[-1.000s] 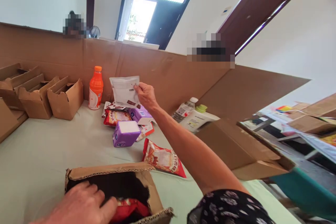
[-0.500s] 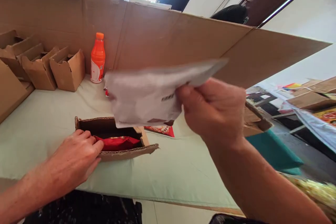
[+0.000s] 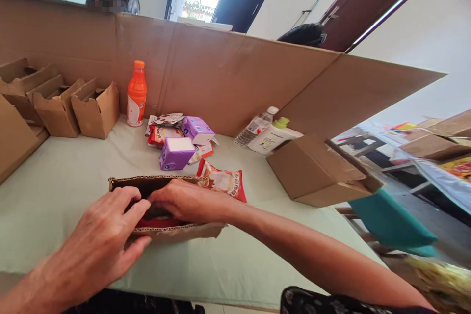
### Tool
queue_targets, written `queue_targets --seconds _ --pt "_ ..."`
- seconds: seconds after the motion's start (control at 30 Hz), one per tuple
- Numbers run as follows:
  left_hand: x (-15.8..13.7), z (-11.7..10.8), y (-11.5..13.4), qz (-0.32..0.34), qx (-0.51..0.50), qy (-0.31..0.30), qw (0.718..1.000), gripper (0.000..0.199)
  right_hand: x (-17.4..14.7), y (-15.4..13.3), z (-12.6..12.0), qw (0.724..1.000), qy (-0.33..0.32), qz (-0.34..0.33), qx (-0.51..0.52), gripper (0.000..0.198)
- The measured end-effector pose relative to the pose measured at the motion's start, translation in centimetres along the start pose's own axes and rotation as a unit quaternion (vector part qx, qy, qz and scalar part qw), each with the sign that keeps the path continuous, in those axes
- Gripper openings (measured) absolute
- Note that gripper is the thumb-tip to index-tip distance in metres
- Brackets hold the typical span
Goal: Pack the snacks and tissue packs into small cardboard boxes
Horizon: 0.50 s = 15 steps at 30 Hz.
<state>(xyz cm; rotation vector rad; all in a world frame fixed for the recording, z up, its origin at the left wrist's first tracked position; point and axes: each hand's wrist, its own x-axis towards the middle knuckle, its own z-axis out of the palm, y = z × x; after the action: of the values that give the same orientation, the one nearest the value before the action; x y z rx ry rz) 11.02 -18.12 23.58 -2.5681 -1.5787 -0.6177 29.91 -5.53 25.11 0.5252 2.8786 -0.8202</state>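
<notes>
A small open cardboard box stands on the pale green cloth in front of me. At its left end, my left hand is closed on the front wall, its fingers over the rim and its thumb outside. My right hand reaches down into the box, and its fingertips are hidden inside. A red packet shows as a strip along the inner front wall. Just behind the box's right end lies a red and white snack packet. The white packet seen earlier is not visible.
Behind are purple tissue packs, an orange bottle, a clear bottle and a white bottle. More cardboard boxes stand at left, another box at right. A tall cardboard panel borders the back.
My right hand has moved down and left into the box; the white packet it held is out of sight. My left hand stays at the box's left end. The view has shifted slightly.
</notes>
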Motion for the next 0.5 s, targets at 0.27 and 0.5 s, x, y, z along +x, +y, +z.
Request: queue_targets --seconds 0.27,0.5 --pt "0.7 0.2 -0.9 -0.024 -0.025 -0.151 0.988 0.015 -1.4 8.0 -8.7 0.953 0.297 0.043 0.036 0.028" --pt "-0.5 2.8 -2.6 0.033 -0.038 -0.141 0.989 0.023 8.9 21.3 -10.7 0.925 0.252 0.217 -0.182 0.037"
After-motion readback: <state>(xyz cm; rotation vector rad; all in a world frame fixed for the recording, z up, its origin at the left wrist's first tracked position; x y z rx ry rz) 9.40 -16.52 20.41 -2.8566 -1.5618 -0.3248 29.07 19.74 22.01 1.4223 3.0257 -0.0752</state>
